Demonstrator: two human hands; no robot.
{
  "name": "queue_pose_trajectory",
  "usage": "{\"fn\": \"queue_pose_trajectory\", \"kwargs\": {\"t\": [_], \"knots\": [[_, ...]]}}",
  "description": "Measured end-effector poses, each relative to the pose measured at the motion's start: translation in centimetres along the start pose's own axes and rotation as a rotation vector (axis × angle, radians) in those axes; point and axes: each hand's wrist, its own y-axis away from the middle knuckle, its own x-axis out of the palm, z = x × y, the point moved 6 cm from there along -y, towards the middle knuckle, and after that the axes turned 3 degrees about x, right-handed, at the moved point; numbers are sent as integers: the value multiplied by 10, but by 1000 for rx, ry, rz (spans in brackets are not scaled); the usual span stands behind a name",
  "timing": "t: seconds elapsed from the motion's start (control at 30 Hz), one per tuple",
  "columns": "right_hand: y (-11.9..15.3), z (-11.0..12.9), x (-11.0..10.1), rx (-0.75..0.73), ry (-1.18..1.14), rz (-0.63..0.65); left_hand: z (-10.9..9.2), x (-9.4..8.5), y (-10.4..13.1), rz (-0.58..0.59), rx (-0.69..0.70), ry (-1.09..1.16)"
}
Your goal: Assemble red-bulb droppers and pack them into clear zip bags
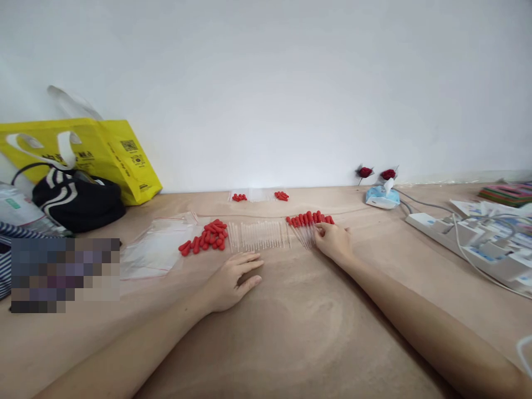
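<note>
Clear, slender tubes point(262, 235) lie side by side in a row on the tabletop. Right of them, red-capped tubes point(308, 219) fan out, caps toward the wall; left, loose red caps point(213, 235) form a heap.

The brown tabletop point(291, 332) runs back to the wall. On its left side I see a yellow bag point(95, 144) by the back edge, a black bundle point(83, 205) before it, then clear plastic bags point(155, 246). Across the middle lie loose red pieces point(214, 235), thin clear sticks point(261, 235) and fanned red-tipped sticks point(307, 220). Toward the right are a tissue pack point(380, 198) and a power strip point(474, 254); the back right corner seems to hold coloured sheets point(507, 194).
</note>
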Motion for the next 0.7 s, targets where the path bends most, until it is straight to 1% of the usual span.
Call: {"fn": "queue_pose_trajectory", "kwargs": {"t": [0.17, 0.27, 0.37, 0.47, 0.53, 0.57, 0.6, 0.63, 0.7], "knots": [[-1, -7, -1, 24, 1, -36, -1, 0, -1, -7, 2, 10], [2, -2, -6, -5, -8, -102, 0, -1, -1, -17, 1, 29], [8, 20, -9, -112, -27, -136, 0, -1, 0, -28, 15, 40], [13, 50, -5, -205, -23, -67, -1, 0, 0, -33, 29, 17], [12, 65, 1, -184, 26, 10, -4, 0, 0, -43, 43, -13], [11, 70, 5, -160, 61, 58, -5, -2, 0, -73, 37, -41], [9, 74, 8, -134, 96, 104, -5, -6, 0, -127, 13, -85], [6, 77, 11, -111, 126, 144, -2, -13, 0, -203, -33, -147], [1, 82, 16, -84, 164, 198, 7, -30, 2, -375, -173, -313]]}}
